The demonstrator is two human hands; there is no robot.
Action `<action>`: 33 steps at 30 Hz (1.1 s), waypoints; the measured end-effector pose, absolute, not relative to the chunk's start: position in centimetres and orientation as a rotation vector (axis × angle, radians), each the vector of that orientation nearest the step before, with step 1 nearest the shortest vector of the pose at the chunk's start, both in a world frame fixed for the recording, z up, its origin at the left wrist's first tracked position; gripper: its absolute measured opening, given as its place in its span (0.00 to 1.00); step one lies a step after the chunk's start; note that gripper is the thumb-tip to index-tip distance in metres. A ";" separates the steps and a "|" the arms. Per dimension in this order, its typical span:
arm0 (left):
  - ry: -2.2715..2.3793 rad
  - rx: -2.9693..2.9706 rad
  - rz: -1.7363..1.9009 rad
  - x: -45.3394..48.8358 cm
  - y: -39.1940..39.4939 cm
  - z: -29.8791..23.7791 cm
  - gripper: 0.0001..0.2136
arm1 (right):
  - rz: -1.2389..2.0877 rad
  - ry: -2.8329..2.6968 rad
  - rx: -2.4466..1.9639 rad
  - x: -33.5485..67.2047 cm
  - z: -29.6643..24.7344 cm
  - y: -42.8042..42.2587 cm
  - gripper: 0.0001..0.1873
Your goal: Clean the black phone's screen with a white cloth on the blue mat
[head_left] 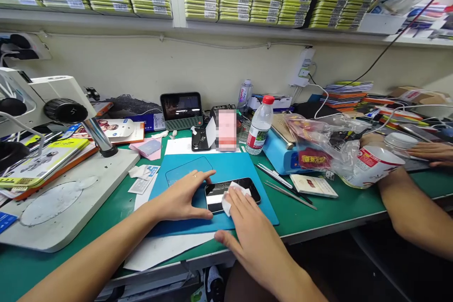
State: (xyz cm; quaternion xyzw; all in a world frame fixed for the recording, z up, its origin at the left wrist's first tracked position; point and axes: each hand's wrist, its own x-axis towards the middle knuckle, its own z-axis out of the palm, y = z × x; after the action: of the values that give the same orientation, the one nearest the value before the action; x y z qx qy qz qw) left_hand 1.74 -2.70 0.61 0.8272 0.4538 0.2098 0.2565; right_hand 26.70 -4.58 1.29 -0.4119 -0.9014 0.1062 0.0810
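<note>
Phone (215, 199): lay flat on blue mat (233, 165). Left hand (181, 197): spread at its left end. Right hand (250, 226): fingers together, thumb apart, pressed white wipe (226, 205) onto it.

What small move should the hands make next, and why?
Probably slide the wipe toward the phone's left end. The right hand presses it over the middle of the screen, leaving that end bare. The left hand is spread around that end, so it could perhaps steady the phone on the mat meanwhile.
</note>
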 end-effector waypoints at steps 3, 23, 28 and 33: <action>1.207 2.277 0.572 1.8 -2.7 0.4 0.45 | 0.386 -2.711 -1.169 25.5 1.3 -5.2 0.43; 1.202 2.251 0.533 1.5 -2.7 0.6 0.43 | 0.261 -2.696 -1.265 30.3 1.1 -5.5 0.39; 1.208 2.247 0.522 1.4 -2.7 0.4 0.42 | 0.158 -2.545 -1.300 31.4 1.2 -3.1 0.18; 1.217 2.247 0.506 1.5 -2.7 0.4 0.42 | 0.253 -2.418 -1.306 33.2 2.4 -1.8 0.20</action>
State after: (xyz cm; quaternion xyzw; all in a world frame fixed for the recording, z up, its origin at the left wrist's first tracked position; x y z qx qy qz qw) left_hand 1.47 -2.71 0.42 0.8317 0.4506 0.1873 0.2649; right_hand 33.19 -1.83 2.38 -0.4645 -0.8603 0.0900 0.1900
